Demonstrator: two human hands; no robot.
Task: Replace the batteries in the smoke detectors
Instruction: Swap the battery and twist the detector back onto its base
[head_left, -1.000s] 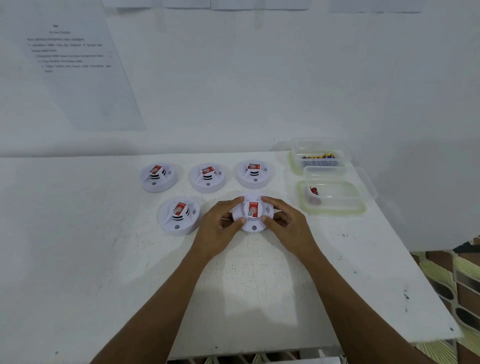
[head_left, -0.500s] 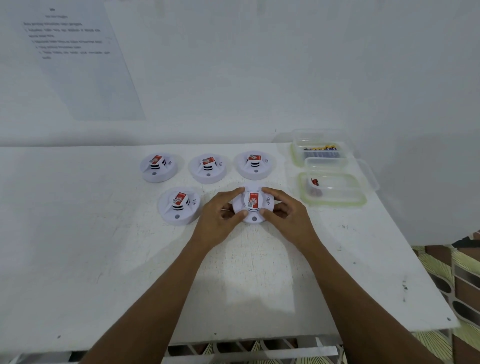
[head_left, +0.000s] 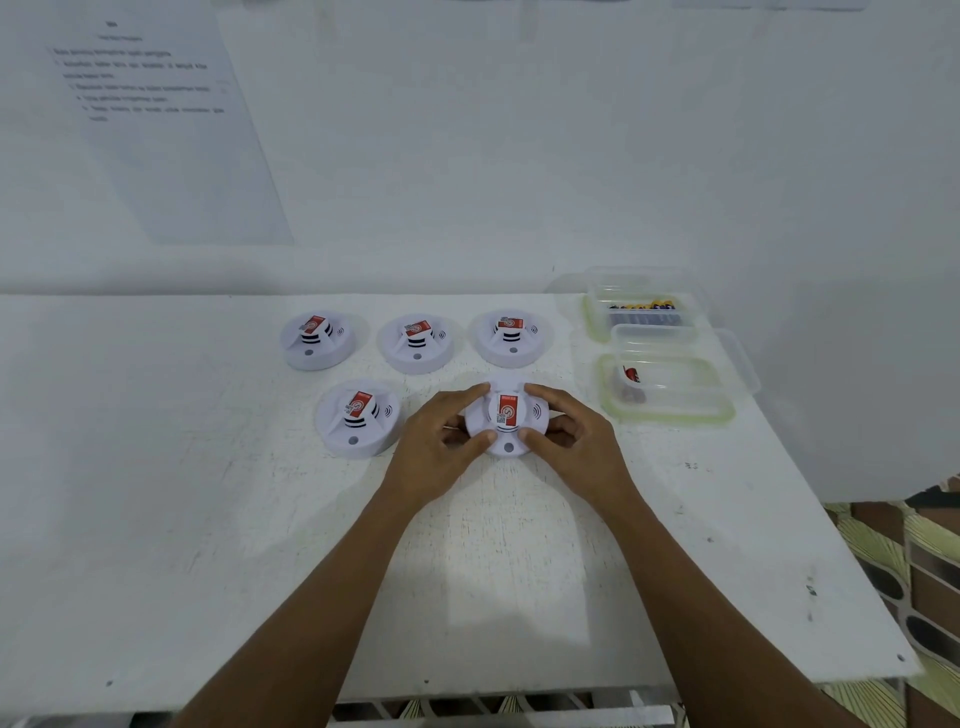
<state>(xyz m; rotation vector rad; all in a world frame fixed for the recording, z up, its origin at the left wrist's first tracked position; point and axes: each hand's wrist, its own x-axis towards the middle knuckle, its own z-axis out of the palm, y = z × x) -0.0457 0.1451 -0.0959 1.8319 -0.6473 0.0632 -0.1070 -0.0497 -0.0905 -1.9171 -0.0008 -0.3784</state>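
Both hands are on the front smoke detector, centre of the frame, low on the tabletop. I read this as the opening step: twist the body off its base, or lift it to turn it over. To do that well I'd keep the grip on the rim, brace with one hand while the other turns, and press evenly so it doesn't skid into the neighbour detector just to its left.

The left hand curls round the left rim, index finger on the far edge, thumb on the near edge. The right hand mirrors it on the right rim. Both are clamped on that one detector and hold nothing else. I can't tell whether it has left the surface.

Further up, a row of three detectors waits untouched. Right of centre is a clear box with something small and red inside. Behind it a second box holds batteries. A printed sheet hangs upper left.
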